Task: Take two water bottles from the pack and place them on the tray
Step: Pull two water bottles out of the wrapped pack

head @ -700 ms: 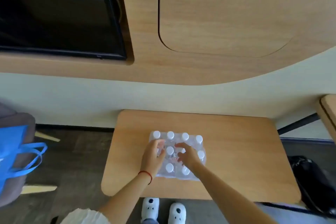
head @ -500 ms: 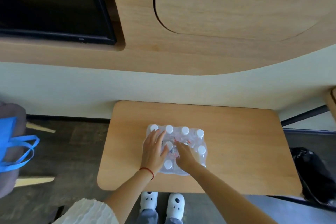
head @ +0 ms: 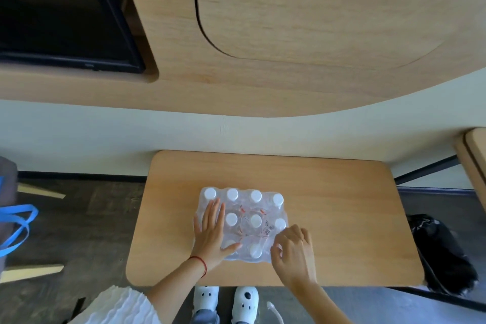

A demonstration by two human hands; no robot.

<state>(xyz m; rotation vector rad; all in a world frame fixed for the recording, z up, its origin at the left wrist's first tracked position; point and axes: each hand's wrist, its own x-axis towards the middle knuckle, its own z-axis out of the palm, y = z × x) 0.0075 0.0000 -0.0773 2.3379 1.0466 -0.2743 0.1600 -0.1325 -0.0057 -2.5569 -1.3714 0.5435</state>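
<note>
We had the clear shrink-wrapped pack of white-capped water bottles (head: 243, 223) sitting mid-way across the light wooden tabletop (head: 342, 218), every bottle sealed under the film. Our left hand (head: 211, 235) lay flat on the pack's left side, fingers (head: 214, 212) spread open and pressing, gripping nothing. Our right hand (head: 294, 251) was at the near right corner, its fingers curled in and pinching at the wrap, as far as we could tell.

The risk, we judged, was the film: pull too hard and the whole pack could slide or tip towards the near edge, or a torn seam could let bottles roll off the tabletop.

No tray showed anywhere in view, so the drop-off spot was unknown. A black bag (head: 444, 252) sat on the floor to the right, a blue strap (head: 18, 223) to the left, white shoes (head: 226, 300) just below the edge.
</note>
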